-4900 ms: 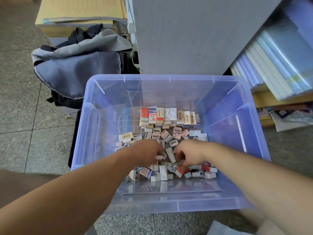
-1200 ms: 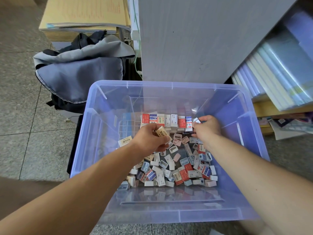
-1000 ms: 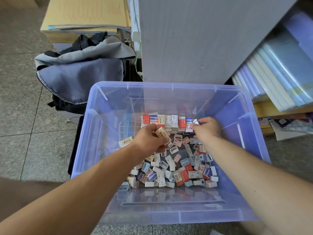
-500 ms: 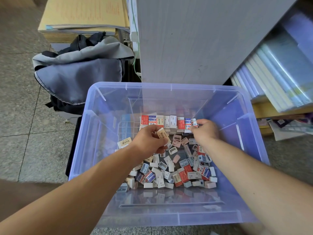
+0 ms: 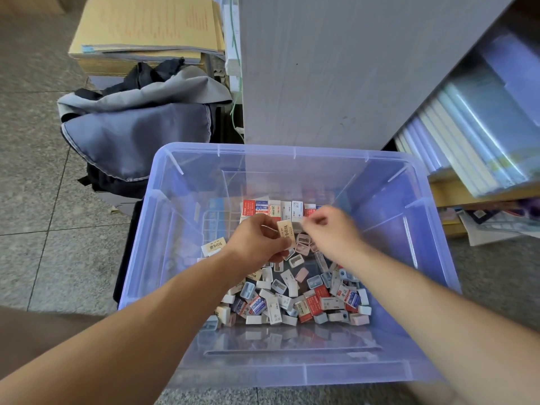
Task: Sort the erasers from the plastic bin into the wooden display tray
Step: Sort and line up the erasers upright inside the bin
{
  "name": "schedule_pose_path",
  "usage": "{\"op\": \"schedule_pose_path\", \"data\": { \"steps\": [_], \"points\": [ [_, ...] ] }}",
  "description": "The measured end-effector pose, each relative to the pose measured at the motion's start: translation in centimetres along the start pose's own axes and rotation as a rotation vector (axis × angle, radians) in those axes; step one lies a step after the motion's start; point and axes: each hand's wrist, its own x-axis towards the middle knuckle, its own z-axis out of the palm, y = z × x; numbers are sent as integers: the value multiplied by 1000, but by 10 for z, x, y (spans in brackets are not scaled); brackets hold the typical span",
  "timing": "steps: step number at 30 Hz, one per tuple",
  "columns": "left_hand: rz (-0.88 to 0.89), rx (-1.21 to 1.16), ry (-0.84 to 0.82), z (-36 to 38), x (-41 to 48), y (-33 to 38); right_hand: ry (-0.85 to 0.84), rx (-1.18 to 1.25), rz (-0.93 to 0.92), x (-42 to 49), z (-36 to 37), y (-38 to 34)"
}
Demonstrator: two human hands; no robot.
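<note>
The translucent blue plastic bin (image 5: 432, 258) stands on the floor and holds a loose heap of small erasers (image 5: 292, 299). A row of upright erasers (image 5: 274, 208) lines the back of the bin. Over the heap, my left hand (image 5: 257, 244) grips a beige eraser (image 5: 285, 232) with printed characters. My right hand (image 5: 333, 232) is blurred, and its thumb and forefinger pinch a small grey-white eraser (image 5: 297, 227) right beside the beige one. One more beige eraser (image 5: 214, 246) lies alone at the left. No wooden tray is in view.
A grey and black bag (image 5: 137, 133) lies behind the bin on the left, under stacks of brown paper (image 5: 146, 27). A grey cabinet side (image 5: 336, 68) rises behind the bin. Shelves with wrapped notebooks (image 5: 482, 135) stand at the right. The floor (image 5: 35, 176) is tiled.
My right hand left the end of the upright row and moved left to the erasers in my left hand. My left hand rose a little, still holding the beige eraser.
</note>
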Motion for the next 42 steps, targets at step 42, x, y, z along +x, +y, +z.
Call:
{"op": "schedule_pose_path", "data": {
  "steps": [42],
  "points": [
    [182, 1484, -481, -22, -6, -48, -737, -560, -363, -11, 51, 26]
  ]
}}
